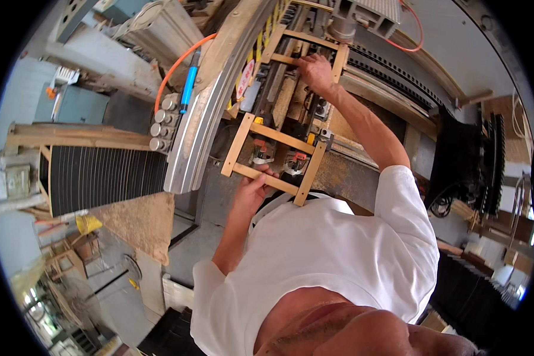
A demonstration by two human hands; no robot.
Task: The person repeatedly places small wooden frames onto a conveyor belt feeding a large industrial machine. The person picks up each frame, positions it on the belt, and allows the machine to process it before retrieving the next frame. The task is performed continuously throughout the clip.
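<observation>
Two small wooden frames made of flat light strips lie one beyond the other on the machine bed. My left hand [253, 187] pinches the near rail of the closer wooden frame [282, 136], toward its left end. That frame sits close to my waist, over metal parts with orange and yellow pieces. Reaching farther out, my right hand [317, 73] has its fingers curled at the near rail of the farther wooden frame [310, 40]. Its fingertips are partly hidden there.
A thick metal beam [199, 121] runs along the left, bearing a blue pen-like tool [189, 89], an orange hose [178, 62] and round metal knobs [163, 127]. A machine head [342, 26] overhangs the far end. Black cable chain [391, 71] lies right; sawdust [332, 172] covers the bed.
</observation>
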